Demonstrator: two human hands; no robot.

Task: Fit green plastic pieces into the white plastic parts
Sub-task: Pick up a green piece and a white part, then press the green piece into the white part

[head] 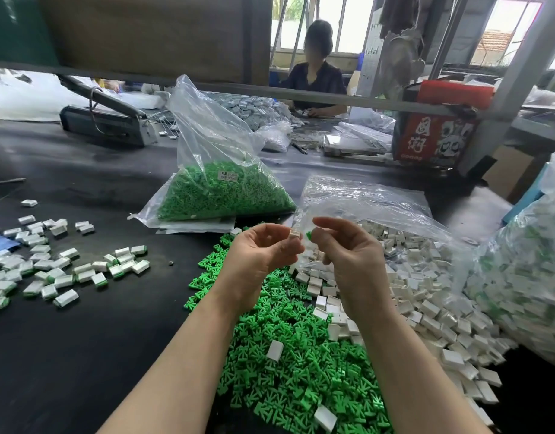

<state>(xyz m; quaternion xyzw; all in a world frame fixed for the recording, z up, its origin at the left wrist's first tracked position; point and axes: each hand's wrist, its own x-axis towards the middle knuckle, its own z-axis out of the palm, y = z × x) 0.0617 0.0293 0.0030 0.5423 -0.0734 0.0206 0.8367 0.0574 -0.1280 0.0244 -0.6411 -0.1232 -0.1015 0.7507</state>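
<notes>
1. A clear plastic bag (213, 142) stands slumped on the black table top (82, 339), its lower part packed with small green plastic pieces and a white label stuck on its front
2. A second clear plastic bag (364, 198) lies flat and open to the right, with small white rectangular plastic parts (426, 296) spilling out of it across the table
3. At the right edge a bulging clear plastic sack (530, 277) holds white parts with green showing in them
4. A loose heap of green plastic pieces (288, 371) lies on the table below the hands, touching the white spill, with a few white parts lying on top of it
5. Scattered white parts with green ends (50, 270) lie well apart to the left
6. The left hand (260, 258) is raised above the green heap, fingers curled, pinching one white plastic part (295, 235) between thumb and fingertips
7. The right hand (348, 255) is just beside it, fingers curled, pinching one small green piece (308, 235) at its fingertips; the green piece sits just beside the white part, and I cannot tell whether they touch
8. Across the table another person (317, 76) sits at a heap of grey parts (257, 109)
</notes>
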